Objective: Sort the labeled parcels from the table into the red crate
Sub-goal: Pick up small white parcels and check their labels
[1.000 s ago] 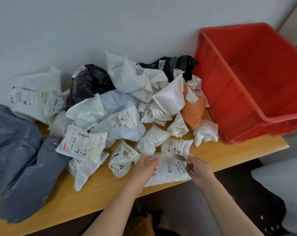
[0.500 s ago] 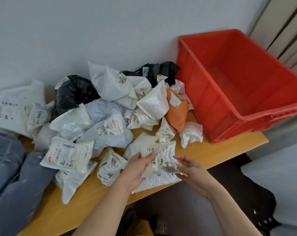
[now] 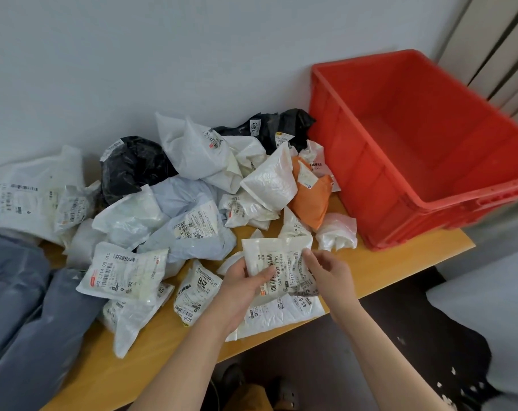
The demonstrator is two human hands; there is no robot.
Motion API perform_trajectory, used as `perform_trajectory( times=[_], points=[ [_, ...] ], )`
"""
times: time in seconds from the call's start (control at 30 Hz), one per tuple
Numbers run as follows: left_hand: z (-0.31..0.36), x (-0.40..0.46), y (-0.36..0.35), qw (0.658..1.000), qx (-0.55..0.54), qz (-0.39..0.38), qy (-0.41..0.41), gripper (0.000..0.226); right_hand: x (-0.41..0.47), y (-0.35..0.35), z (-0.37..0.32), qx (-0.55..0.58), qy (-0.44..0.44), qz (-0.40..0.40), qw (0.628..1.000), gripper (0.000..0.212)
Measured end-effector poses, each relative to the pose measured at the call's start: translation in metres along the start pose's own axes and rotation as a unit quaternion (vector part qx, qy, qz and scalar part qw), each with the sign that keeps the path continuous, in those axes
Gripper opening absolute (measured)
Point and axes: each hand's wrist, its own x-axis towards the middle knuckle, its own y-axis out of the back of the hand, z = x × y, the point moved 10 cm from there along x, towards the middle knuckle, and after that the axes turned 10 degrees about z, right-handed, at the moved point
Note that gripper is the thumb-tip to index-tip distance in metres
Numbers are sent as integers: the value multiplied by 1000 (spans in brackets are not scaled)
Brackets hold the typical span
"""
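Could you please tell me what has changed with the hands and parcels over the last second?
Both hands took hold of a small white labeled parcel and lifted it off the larger flat parcel near the table's front edge; the left hand and right hand now hold it up, label facing the camera. The pile and the red crate, with nothing visible inside, are unchanged.

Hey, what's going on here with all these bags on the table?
A person is sorting a pile of parcels. Both hands, the left hand and right hand, hold up one small white labeled plastic parcel above the wooden table, label facing up. The large red plastic crate at the table's right end looks empty. The remaining white, black, grey and orange parcels lie heaped on the table.
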Motion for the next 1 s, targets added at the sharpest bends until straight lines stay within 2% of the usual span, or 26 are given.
perform_trajectory(
  times=[0.17,0.3,0.4,0.53,0.63,0.77,0.87,0.93,1.0],
  points=[
    [4,-2,8,999,28,14,-15,29,-1,-5,-11,1,31,-19,999,26],
    [8,-5,0,1000,12,1,-5,28,3,-6,-2,35,-45,2,998,34],
    [13,-3,0,1000,4,19,-6,27,0,-10,7,45,-96,2,994,37],
    [9,0,13,997,-55,47,15,26,-11,-15,8,63,-118,-84,987,48],
    [4,-1,14,997,-52,46,26,26,-19,-18,13,45,-107,-145,983,32],
    [-18,-2,9,998,-6,50,48,24,-6,-4,31,-14,-67,-56,996,12],
    [-42,3,16,994,27,88,63,39,0,10,49,-96,-55,30,993,13],
    [-54,7,24,988,99,109,46,59,5,19,65,-137,-54,57,987,14],
    [-54,6,30,966,232,114,-15,73,5,14,76,-183,-49,26,982,20]
  ],
)
